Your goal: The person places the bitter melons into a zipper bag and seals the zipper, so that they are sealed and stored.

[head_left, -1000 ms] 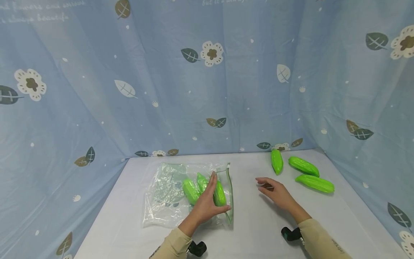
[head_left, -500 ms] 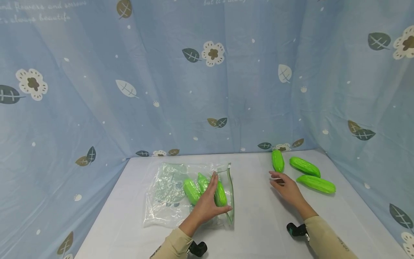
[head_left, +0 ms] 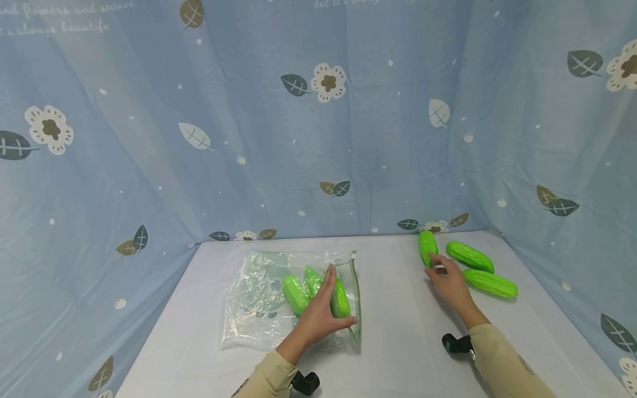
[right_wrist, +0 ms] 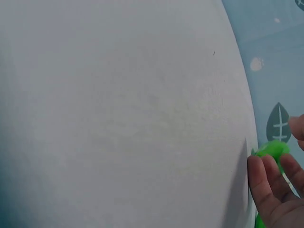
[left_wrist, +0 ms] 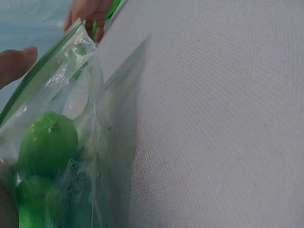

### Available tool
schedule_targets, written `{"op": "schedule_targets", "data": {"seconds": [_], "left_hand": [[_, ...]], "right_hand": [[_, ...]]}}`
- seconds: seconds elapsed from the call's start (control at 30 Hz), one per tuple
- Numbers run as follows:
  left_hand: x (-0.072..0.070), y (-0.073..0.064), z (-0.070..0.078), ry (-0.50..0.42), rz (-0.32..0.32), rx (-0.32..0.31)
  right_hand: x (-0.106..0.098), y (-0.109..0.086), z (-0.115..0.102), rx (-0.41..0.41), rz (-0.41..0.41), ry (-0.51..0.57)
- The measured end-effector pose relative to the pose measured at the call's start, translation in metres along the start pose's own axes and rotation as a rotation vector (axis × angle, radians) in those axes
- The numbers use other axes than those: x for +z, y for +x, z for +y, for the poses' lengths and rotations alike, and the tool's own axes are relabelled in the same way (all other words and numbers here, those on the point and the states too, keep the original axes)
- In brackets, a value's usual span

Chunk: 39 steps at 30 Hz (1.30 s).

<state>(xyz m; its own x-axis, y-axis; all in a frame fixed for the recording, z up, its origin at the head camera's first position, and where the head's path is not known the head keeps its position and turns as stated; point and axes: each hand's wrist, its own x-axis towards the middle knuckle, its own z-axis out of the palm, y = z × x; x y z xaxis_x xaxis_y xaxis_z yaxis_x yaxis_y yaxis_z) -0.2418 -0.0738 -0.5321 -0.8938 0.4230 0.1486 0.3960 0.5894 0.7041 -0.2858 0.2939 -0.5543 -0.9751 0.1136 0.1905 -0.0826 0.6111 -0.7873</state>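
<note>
A clear zip bag (head_left: 244, 326) with a green-edged mouth lies at left centre, holding three bright green, ridged cucumber-like vegetables (head_left: 294, 296). My left hand (head_left: 318, 318) is at its mouth, thumb and fingers spread apart along the opening. The left wrist view shows the bag's green zip strip (left_wrist: 45, 61) raised beside the thumb. My right hand (head_left: 452, 283) reaches to the back right, fingertips right at the near end of one green cucumber-like vegetable (head_left: 427, 243). In the right wrist view its fingers (right_wrist: 260, 180) overlap that vegetable and the thumb stands apart.
Two more of the green vegetables (head_left: 490, 283) lie just right of my right hand on the white table (head_left: 388, 331). A blue patterned curtain (head_left: 278, 155) rises behind the table and at both sides. Black wrist devices (head_left: 304, 382) sit below each hand.
My right hand has moved right and away from me, from bare table to the nearest loose vegetable's end. The left hand and the bag stay in place.
</note>
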Motion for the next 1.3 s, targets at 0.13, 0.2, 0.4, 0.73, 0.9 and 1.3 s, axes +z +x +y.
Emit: {"op": "schedule_targets", "data": {"seconds": [0.13, 0.2, 0.4, 0.73, 0.9, 1.3], "left_hand": [[0.000, 0.000, 0.000, 0.001, 0.005, 0.002], [0.000, 0.000, 0.000, 0.002, 0.004, 0.000], [0.001, 0.000, 0.000, 0.010, 0.002, -0.002], [0.001, 0.001, -0.001, 0.007, -0.003, -0.008], [0.001, 0.001, -0.001, 0.006, 0.004, -0.010], [-0.001, 0.000, 0.001, -0.001, -0.010, -0.018]], "right_hand": [[0.001, 0.005, 0.003, -0.001, 0.052, -0.019], [0.001, 0.008, 0.005, 0.010, 0.065, -0.023], [0.000, 0.018, 0.008, 0.027, 0.061, -0.033], [-0.005, 0.036, 0.007, 0.031, -0.002, -0.070], [-0.006, 0.045, 0.005, 0.049, -0.041, -0.108], [-0.004, 0.051, 0.005, 0.104, -0.086, -0.149]]}}
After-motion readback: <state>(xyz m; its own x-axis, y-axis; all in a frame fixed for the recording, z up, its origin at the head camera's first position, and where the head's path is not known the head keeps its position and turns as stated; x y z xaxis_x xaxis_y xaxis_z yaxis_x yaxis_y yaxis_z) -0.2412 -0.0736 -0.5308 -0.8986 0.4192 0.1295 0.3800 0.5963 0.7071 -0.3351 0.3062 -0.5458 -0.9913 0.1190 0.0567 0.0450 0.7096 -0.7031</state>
